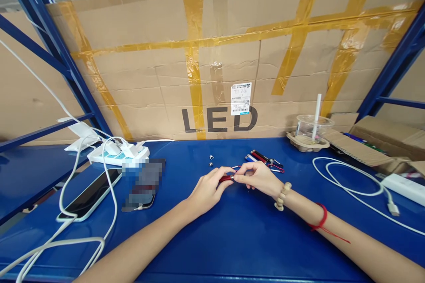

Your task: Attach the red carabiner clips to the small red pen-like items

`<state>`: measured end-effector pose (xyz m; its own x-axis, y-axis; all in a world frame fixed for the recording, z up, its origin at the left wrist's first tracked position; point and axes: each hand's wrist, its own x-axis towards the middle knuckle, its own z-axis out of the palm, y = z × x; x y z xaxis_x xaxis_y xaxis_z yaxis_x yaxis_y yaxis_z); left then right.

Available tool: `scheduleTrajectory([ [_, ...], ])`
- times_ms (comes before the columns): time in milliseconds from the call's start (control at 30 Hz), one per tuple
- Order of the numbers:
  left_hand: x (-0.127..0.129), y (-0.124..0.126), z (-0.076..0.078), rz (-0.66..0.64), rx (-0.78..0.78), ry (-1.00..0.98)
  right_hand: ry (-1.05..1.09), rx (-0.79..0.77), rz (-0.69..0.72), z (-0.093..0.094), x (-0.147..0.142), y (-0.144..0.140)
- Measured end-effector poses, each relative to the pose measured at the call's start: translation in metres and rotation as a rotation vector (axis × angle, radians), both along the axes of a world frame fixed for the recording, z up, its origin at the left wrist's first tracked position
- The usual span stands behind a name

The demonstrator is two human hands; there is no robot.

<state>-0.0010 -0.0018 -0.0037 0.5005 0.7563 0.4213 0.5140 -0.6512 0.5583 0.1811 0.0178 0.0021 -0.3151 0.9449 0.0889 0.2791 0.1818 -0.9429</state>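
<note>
My left hand point(207, 188) is closed around a small red cylinder point(226, 178) with a silver end, held just above the blue tabletop. At that silver end, the thumb and forefinger of my right hand point(257, 177) are pinched together. What kind of item the cylinder is cannot be told. Beyond my right hand lie several slim tubes point(258, 155) in red, blue and black, with a pink-red clip point(276, 168) beside them. Two tiny silver parts point(211, 157) rest on the table beyond my left hand.
To the left are a white power strip point(116, 155) with plugs, a phone point(93, 194), a dark blurred device point(146, 183) and loose white cables. At right stand a lidded plastic cup point(308, 130), a coiled white cable point(345, 185) and a cardboard box point(392, 141). Cardboard walls the back.
</note>
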Motion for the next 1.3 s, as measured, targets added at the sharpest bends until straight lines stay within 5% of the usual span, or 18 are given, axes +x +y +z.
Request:
scheduleTrajectory([
  [233,0.0,0.0,0.0,0.068,0.047,0.044,-0.021,0.16,-0.06,-0.002,-0.002,-0.002],
  [600,0.002,0.0,0.0,0.037,-0.051,0.029,-0.269,0.809,0.022,-0.001,0.01,-0.002],
  [867,0.0,-0.005,-0.001,-0.042,-0.102,0.04,-0.377,0.884,0.181,0.0,0.013,-0.002],
  [1300,-0.002,-0.004,-0.004,-0.027,0.002,0.119,-0.325,0.823,0.181,-0.004,0.009,-0.003],
])
